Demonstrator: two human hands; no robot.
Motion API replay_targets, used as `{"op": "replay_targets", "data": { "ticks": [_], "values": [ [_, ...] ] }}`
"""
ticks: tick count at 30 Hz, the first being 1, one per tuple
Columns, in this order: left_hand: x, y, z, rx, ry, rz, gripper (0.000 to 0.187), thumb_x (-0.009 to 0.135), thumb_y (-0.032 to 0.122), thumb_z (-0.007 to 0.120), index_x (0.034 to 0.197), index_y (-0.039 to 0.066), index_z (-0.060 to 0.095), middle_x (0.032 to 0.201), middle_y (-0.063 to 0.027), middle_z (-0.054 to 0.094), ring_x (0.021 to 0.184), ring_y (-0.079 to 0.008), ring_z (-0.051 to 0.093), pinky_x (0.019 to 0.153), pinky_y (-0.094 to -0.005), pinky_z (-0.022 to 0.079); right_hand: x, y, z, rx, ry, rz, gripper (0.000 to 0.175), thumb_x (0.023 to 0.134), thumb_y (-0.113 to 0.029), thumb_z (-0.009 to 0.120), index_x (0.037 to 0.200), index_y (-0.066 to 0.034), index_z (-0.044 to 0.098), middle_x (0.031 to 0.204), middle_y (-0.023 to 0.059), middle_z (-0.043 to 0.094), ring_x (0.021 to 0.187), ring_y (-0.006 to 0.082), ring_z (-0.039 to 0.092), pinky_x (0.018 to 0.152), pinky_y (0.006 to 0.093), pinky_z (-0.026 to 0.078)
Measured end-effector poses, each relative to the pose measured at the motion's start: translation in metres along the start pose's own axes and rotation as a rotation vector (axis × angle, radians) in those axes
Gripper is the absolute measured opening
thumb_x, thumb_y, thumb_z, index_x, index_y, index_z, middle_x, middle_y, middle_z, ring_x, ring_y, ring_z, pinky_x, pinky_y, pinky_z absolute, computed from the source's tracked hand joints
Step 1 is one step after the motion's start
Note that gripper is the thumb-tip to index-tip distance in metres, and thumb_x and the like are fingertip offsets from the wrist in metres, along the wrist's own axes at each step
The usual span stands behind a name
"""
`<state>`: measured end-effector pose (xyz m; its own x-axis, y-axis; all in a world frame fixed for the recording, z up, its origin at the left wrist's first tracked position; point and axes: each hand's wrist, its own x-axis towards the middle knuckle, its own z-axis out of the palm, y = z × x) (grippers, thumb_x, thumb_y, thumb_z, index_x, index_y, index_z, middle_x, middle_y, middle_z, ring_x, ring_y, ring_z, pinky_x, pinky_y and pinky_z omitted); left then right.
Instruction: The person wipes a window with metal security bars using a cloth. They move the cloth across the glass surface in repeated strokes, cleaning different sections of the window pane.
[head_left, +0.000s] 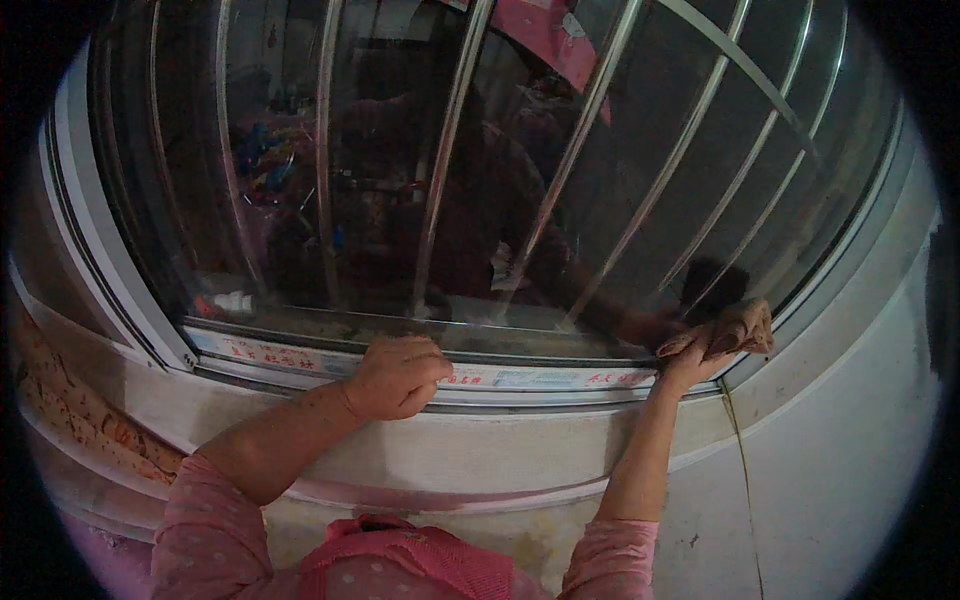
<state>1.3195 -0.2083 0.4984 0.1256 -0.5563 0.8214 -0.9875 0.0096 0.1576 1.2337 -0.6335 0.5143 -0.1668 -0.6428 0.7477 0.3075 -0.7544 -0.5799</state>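
My right hand (691, 367) grips a crumpled brown cloth (739, 330) at the lower right corner of the window, where the cloth touches the glass edge and the frame. My left hand (401, 377) rests on the window's white bottom rail (525, 376), left of the middle, with its fingers curled and no object visible in it. Above both hands stands the dark window glass (390, 262), which shows reflections. Metal bars (448, 150) run upward behind the glass. The rail bears printed film with writing.
A pale sill (510, 454) runs below the frame. A thin cord (742, 450) hangs down the light wall (825, 465) at the right. At the left lies a brown patterned surface (97, 420). A white object (234, 302) shows behind the glass, lower left.
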Motion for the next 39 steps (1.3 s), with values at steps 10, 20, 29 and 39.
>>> {"op": "replay_targets", "data": {
  "ticks": [10, 20, 29, 39],
  "values": [
    [-0.001, -0.002, 0.003, 0.022, -0.018, -0.025, 0.023, 0.066, 0.002, 0.061, 0.087, 0.009, 0.061, 0.078, -0.0071, 0.06, 0.067, -0.0274, 0.059, 0.057, -0.0379, 0.047, -0.045, -0.055, 0.024, 0.08, -0.184, -0.319, 0.07, 0.081, -0.019, 0.067, 0.131, 0.0049, 0.025, 0.127, 0.0175, 0.04, 0.116, 0.0297, 0.044, 0.102, 0.0413, 0.033],
    [0.003, 0.004, -0.002, -0.008, 0.002, -0.009, 0.024, 0.067, 0.0, 0.06, 0.089, 0.01, 0.06, 0.076, -0.0077, 0.058, 0.067, -0.0272, 0.059, 0.055, -0.0373, 0.046, -0.073, -0.047, 0.02, -0.005, -0.624, -0.516, 0.045, 0.079, -0.039, 0.068, 0.111, -0.0081, 0.061, 0.12, 0.0162, 0.05, 0.108, 0.035, 0.052, 0.098, 0.0456, 0.038],
    [-0.003, 0.0, 0.0, 0.004, 0.021, -0.007, 0.024, 0.067, 0.0, 0.06, 0.089, 0.009, 0.061, 0.077, -0.0084, 0.06, 0.066, -0.0274, 0.059, 0.056, -0.0366, 0.047, -0.013, -0.02, 0.008, 0.028, -0.057, 0.036, 0.055, 0.087, -0.019, 0.062, 0.128, 0.0064, 0.037, 0.131, 0.0164, 0.042, 0.115, 0.0273, 0.048, 0.1, 0.0376, 0.037],
    [0.003, 0.001, 0.003, -0.013, 0.016, -0.024, 0.02, 0.064, 0.0, 0.06, 0.083, 0.007, 0.061, 0.074, -0.0087, 0.06, 0.066, -0.0274, 0.059, 0.057, -0.037, 0.047, -0.037, -0.028, 0.017, 0.065, -0.098, -0.316, 0.063, 0.084, -0.017, 0.064, 0.134, 0.0041, 0.031, 0.132, 0.0172, 0.039, 0.106, 0.0265, 0.049, 0.096, 0.0397, 0.041]
  ]
}}
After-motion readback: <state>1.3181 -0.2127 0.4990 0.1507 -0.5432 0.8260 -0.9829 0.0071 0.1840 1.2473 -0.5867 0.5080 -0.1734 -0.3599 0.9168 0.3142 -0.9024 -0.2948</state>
